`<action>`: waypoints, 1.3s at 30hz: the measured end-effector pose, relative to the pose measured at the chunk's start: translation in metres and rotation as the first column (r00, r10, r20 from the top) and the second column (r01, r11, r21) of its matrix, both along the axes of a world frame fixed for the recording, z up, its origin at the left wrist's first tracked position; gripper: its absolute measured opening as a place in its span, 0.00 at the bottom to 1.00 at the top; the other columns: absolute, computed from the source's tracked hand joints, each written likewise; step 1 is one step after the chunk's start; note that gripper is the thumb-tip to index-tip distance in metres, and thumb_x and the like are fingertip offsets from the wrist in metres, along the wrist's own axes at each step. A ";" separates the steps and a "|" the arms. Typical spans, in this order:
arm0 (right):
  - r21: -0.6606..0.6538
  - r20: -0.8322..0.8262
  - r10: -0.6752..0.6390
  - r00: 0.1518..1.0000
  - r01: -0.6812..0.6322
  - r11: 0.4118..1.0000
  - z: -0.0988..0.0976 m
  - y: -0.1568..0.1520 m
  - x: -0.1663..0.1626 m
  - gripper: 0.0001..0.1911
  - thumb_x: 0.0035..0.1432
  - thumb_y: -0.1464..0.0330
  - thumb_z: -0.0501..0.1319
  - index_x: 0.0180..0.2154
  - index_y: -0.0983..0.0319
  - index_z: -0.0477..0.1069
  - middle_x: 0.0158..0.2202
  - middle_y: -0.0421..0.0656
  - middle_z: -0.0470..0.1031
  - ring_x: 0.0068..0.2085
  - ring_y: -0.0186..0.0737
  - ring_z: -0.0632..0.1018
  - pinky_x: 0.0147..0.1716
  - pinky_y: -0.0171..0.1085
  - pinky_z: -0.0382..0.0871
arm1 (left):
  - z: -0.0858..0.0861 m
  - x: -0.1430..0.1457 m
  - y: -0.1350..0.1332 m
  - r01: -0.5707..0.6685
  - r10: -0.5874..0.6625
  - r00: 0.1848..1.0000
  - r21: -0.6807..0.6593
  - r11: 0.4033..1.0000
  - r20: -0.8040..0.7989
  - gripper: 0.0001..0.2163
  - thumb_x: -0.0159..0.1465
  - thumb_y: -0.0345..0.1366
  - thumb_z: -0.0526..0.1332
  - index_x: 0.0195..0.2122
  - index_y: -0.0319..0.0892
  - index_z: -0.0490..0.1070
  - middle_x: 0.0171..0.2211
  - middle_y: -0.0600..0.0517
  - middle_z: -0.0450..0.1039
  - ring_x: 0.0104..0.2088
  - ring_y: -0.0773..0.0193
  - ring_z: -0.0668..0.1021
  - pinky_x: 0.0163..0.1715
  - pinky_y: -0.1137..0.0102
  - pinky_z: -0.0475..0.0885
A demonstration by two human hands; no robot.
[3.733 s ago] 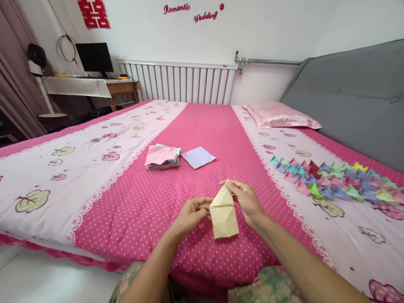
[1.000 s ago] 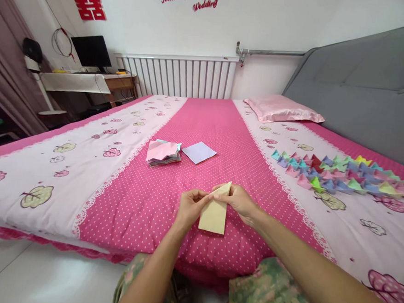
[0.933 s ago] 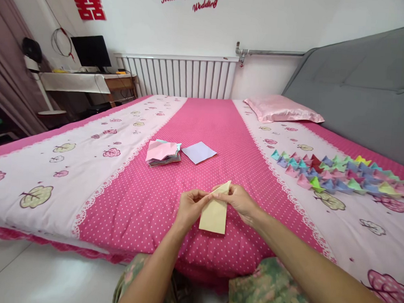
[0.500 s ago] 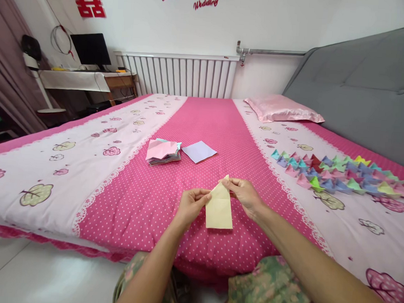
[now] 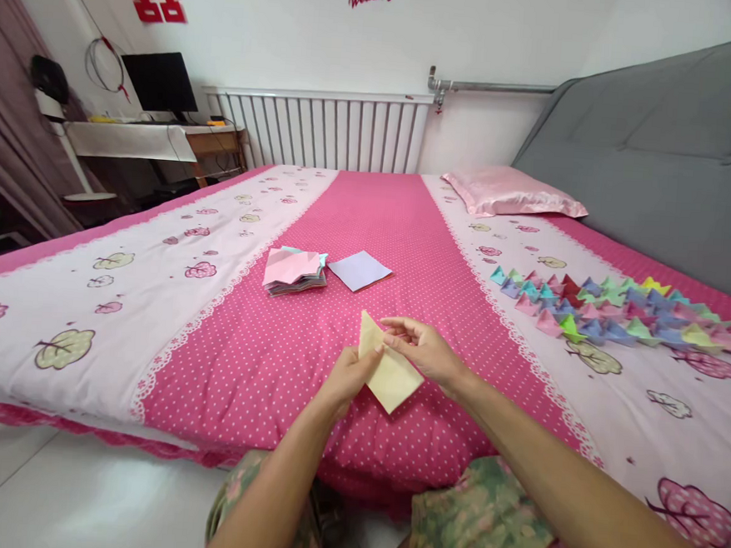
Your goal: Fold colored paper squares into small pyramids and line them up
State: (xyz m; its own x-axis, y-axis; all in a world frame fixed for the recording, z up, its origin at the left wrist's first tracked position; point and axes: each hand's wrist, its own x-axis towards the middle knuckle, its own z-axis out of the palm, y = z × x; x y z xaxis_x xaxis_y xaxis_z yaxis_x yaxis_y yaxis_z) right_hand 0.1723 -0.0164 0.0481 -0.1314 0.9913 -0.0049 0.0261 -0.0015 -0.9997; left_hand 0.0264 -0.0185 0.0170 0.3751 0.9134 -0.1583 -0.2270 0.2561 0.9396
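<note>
A pale yellow sheet of folding paper (image 5: 395, 382), creased to a point at its upper left end, is held tilted just above the bed's front part. My left hand (image 5: 351, 375) pinches its left edge, thumb on top. On the upper right edge, the fingers of my right hand (image 5: 421, 350) are closed on the paper near the fold. Beyond the hands lies a flat lilac paper square (image 5: 360, 271). To its left sits a stack of creased papers (image 5: 294, 271) with a pink sheet uppermost.
Rows of small folded paper boats (image 5: 641, 314) in many colours stand on the right side of the bed. A pink pillow (image 5: 512, 192) lies by the grey headboard (image 5: 656, 136). The pink dotted bedspread (image 5: 376, 208) reaches back to a white radiator (image 5: 325, 129).
The yellow paper has turned so that its point leans to the upper left. My right hand has shifted slightly down along it, and my left thumb now lies farther over the paper.
</note>
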 end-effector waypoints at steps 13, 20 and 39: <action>-0.234 -0.186 -0.166 0.968 0.120 0.965 0.008 -0.002 -0.002 0.10 0.50 0.73 0.58 0.38 0.62 0.65 0.28 0.41 0.74 0.25 0.32 0.73 0.26 0.32 0.68 | 0.005 -0.006 0.006 -0.237 0.220 0.946 0.045 0.970 0.238 0.19 0.43 0.35 0.69 0.38 0.35 0.72 0.37 0.43 0.75 0.36 0.58 0.77 0.37 0.67 0.70; -0.149 -0.142 -0.163 0.976 0.142 0.979 0.004 -0.001 0.000 0.09 0.48 0.69 0.60 0.35 0.60 0.66 0.29 0.40 0.71 0.26 0.33 0.73 0.22 0.31 0.66 | 0.003 -0.006 0.007 -0.219 0.196 0.964 0.119 0.969 0.180 0.17 0.44 0.32 0.68 0.36 0.34 0.72 0.36 0.44 0.75 0.34 0.60 0.76 0.38 0.67 0.69; 0.082 0.137 0.073 0.988 -0.085 0.993 -0.004 0.000 0.000 0.16 0.47 0.64 0.61 0.38 0.66 0.72 0.37 0.47 0.75 0.37 0.40 0.76 0.38 0.38 0.68 | -0.001 -0.006 0.010 -0.354 0.329 0.927 0.135 0.925 0.177 0.11 0.44 0.32 0.68 0.30 0.35 0.73 0.30 0.48 0.76 0.29 0.65 0.76 0.33 0.71 0.69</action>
State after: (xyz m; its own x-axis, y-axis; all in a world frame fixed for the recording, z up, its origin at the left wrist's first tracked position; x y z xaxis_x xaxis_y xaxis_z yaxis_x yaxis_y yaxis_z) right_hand 0.1724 -0.0165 0.0446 -0.2134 0.9752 0.0586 0.1562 0.0933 -0.9833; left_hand 0.0208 -0.0082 0.0162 0.0431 0.9984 0.0359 -0.4134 -0.0149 0.9104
